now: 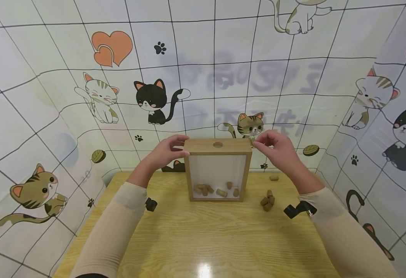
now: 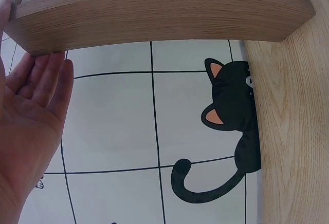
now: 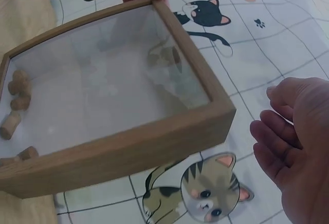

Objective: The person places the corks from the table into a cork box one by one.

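A shallow wooden box stands upright on the table, with a clear front and a round hole in its top. Several corks lie inside along its bottom. My left hand holds the box's upper left corner, thumb at the front edge and fingers toward the back. Just beyond the upper right corner is my right hand, its fingers loosely bent. In the right wrist view that hand is apart from the box, and nothing shows between its fingers.
Right of the box, several corks lie in a small pile on the wooden table. A single cork lies farther back. Behind the table hangs a white grid-patterned sheet with printed cats.
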A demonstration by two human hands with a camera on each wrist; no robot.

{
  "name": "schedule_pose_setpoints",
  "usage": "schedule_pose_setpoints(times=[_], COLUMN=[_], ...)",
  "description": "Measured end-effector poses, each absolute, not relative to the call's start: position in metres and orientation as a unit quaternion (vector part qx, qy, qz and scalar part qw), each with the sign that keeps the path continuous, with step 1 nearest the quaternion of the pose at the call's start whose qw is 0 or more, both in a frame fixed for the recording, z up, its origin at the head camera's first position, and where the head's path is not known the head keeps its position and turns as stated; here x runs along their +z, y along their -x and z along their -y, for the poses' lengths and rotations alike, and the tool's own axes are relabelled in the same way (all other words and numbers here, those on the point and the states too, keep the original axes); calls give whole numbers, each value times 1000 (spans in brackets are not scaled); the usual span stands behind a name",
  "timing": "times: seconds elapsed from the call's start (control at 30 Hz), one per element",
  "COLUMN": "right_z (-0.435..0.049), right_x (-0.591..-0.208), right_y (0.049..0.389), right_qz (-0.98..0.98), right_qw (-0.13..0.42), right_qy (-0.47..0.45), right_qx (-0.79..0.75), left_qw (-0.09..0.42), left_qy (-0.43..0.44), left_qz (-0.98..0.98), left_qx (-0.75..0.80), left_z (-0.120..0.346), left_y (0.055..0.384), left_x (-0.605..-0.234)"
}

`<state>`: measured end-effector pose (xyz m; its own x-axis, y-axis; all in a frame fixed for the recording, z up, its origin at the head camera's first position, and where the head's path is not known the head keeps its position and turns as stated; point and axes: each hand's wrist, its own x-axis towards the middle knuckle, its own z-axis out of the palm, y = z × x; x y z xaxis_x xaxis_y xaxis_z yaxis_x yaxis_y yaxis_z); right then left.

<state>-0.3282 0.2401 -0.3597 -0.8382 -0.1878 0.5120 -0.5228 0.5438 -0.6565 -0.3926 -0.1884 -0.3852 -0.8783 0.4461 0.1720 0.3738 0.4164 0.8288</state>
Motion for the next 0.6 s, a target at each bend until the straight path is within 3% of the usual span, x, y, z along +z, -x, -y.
schedule_pose_setpoints(times=[0.23,0.6], right_z=[-270,-303], right_x=[-384,-428], right_y=[319,305], right_qz=[880,905], right_qw=[157,37], right_qy=[-174,-211], right_qx=[413,367], left_qw=[37,36], left_qy=[-243,-242], left_qz=[-843,-843], left_qx=[479,479], left_z=[188,189], left_y=[393,394], left_x=[-386,-387])
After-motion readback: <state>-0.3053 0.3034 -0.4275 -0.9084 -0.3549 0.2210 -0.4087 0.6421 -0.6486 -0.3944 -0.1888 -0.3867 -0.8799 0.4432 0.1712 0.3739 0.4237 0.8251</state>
